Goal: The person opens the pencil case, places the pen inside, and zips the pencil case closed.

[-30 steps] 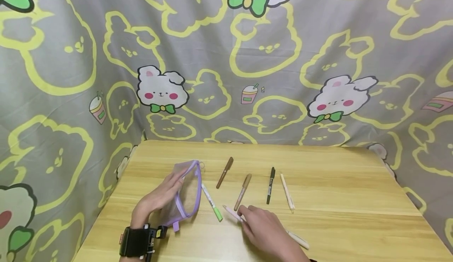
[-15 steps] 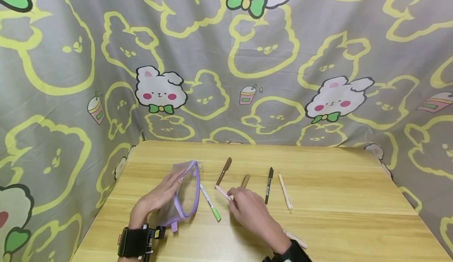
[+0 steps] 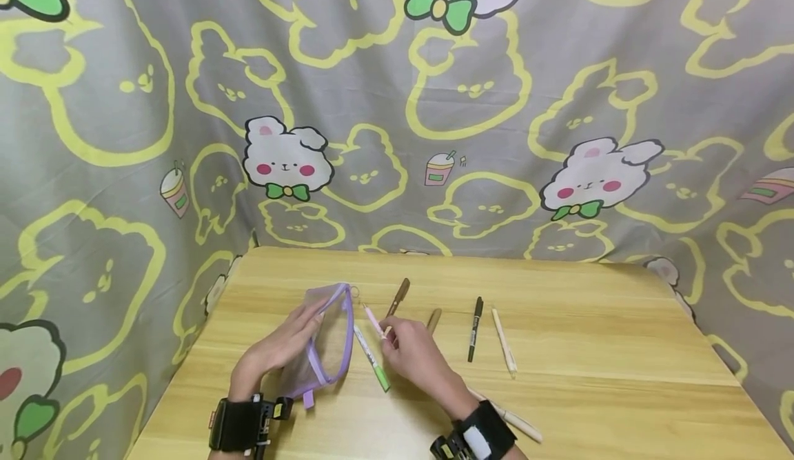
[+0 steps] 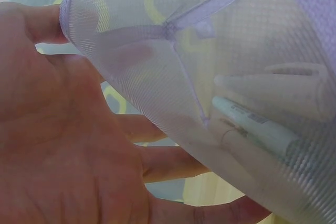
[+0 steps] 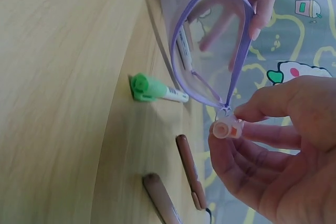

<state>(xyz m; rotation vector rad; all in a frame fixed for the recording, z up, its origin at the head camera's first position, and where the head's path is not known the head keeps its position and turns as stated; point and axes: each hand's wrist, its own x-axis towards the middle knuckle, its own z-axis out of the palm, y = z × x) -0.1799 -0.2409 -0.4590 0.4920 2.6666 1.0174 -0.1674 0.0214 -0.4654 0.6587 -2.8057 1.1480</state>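
Observation:
My right hand [image 3: 412, 350] pinches a pale pink pen [image 3: 373, 320] between thumb and fingers; its tip points at the opening of a purple mesh pencil case [image 3: 347, 356]. The pen's round end [image 5: 224, 129] faces the right wrist camera, just off the case's zipper corner. My left hand [image 3: 288, 336] rests along the case's far side with its fingers straight, touching the mesh. Pens [image 4: 260, 124] show through the mesh in the left wrist view. Beside the case lies a white marker with a green cap [image 3: 372, 360].
A brown pen [image 3: 400, 294] and a tan pen [image 3: 434, 318], partly behind my right hand, lie farther back. Right of them are a black marker [image 3: 475, 329] and a cream pen [image 3: 504, 343]. Another pale pen [image 3: 521, 425] lies near my right wrist. Patterned cloth [image 3: 372, 101] encloses the table.
My right hand has moved left and slightly away from me, carrying the pink pen close to the pencil case's opening. My left hand and the case have stayed in place.

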